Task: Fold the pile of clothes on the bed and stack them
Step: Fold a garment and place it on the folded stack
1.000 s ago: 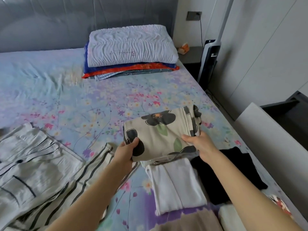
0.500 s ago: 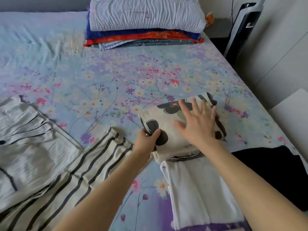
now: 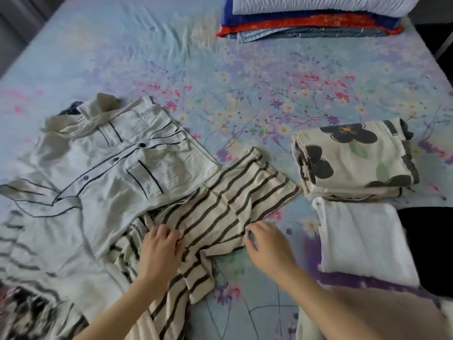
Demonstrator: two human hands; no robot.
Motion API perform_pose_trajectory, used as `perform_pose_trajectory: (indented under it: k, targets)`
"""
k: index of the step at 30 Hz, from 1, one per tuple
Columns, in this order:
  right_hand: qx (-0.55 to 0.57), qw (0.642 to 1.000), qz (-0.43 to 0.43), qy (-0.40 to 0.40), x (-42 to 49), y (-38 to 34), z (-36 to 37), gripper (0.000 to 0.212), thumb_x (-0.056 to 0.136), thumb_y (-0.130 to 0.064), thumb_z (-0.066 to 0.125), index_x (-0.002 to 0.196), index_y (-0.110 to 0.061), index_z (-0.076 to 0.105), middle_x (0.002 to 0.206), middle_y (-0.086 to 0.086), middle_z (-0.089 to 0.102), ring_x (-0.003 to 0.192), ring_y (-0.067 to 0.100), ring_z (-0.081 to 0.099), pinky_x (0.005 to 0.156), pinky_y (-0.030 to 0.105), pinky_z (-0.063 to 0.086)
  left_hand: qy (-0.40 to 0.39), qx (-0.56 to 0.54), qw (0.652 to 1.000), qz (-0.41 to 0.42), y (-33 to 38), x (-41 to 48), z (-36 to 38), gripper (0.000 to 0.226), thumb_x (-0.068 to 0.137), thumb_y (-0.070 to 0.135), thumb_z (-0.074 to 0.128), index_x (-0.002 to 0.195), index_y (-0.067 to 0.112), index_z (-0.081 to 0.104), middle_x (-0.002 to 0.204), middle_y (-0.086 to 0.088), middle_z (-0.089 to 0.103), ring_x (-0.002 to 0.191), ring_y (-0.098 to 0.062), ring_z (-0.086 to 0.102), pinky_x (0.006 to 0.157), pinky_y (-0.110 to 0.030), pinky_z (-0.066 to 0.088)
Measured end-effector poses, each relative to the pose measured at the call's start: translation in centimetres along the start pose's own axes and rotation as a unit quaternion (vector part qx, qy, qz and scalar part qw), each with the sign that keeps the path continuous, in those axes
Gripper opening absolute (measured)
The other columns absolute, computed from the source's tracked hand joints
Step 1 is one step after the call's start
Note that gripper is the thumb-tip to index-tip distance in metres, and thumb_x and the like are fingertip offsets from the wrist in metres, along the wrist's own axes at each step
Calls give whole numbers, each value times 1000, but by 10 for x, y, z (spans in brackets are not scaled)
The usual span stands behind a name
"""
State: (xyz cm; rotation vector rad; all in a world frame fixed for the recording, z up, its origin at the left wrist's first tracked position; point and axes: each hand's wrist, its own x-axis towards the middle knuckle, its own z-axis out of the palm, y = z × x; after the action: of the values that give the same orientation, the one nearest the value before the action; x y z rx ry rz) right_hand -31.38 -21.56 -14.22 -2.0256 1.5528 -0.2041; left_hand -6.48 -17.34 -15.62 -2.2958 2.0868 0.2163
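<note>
The left hand point(image 3: 159, 251) and right hand point(image 3: 267, 244) each pinch the cream dark-striped fabric garment point(image 3: 235, 197) mid-length. Its long axis runs diagonally away from both grips, rightward.

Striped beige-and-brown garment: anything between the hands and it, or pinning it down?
Nothing between: left hand and right hand both grip the striped beige-and-brown garment. But the cream button-up shirt with dark piping overlaps its edge by the left hand; lifting may drag it.

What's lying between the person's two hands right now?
The cream striped garment, slightly bunched, spans from the left hand to the right hand; the head view shows it.
</note>
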Motion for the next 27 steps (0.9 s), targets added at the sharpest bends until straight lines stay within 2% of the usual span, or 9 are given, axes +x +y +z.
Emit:
perform_pose_trajectory:
  k: [4,7,11,14,16,18,21,24,27]
  targets:
    - [18,990,6,-139,-28,-65,61,43,96,-39,47,132,-16,49,130,2,51,119,22,46,96,32,41,6,-3,999,44,-38,-35,-16,36,81,40,49,101,19,69,108,-7,63,102,-31,58,87,-45,49]
    - [8,983,45,-176,-36,-110,82,44,93,-44,50,126,-15,49,129,4,50,117,24,48,93,35,44,-10,1,1000,-4,-58,-47,-20,47,75,33,74,118,18,64,124,-15,58,116,-37,52,89,-48,50]
    - [-17,982,114,-147,-41,-145,92,46,93,-51,48,119,-13,50,123,4,52,114,22,50,88,33,45,-54,-124,982,-129,-77,-55,-27,61,84,37,66,138,23,42,122,-10,55,112,-30,52,82,-38,49]
    - [-69,988,106,-85,-43,-155,86,43,94,-50,45,118,-14,52,123,2,55,113,20,50,88,30,44,31,-95,985,-137,-85,-61,-32,59,80,45,69,128,14,51,109,-11,60,97,-33,58,78,-40,48]
    - [-52,995,78,-45,-47,-168,82,42,96,-47,44,122,-15,53,124,0,55,115,19,49,91,28,43,66,-76,974,-204,-98,-71,-42,57,83,46,64,127,12,51,115,-13,57,104,-34,54,83,-42,46]
    - [-11,999,37,-37,-49,-184,83,41,96,-44,45,125,-16,53,126,0,55,119,20,47,95,27,41,10,-150,925,-349,-127,-77,-41,65,86,44,62,135,7,41,124,-17,50,111,-34,50,85,-40,44]
    - [-2,997,-19,-72,-52,-210,88,44,96,-42,46,133,-18,48,132,-3,51,122,17,44,99,26,35,-13,-387,769,-509,-169,-76,-40,57,84,35,68,119,-7,51,88,-15,60,77,-28,58,62,-37,46]
    - [3,993,-55,-108,-52,-238,96,53,94,-45,49,140,-19,41,140,-5,45,128,16,39,105,26,32,12,-495,734,-464,-190,-70,-49,11,87,13,64,87,2,66,66,-7,60,58,-19,52,55,-33,47]
    - [0,987,-57,-151,-50,-264,111,71,88,-51,57,146,-19,31,147,-3,38,133,18,36,109,31,31,-44,-546,710,-443,-203,-64,-52,22,89,17,64,75,0,63,54,-6,52,43,-16,47,47,-24,43]
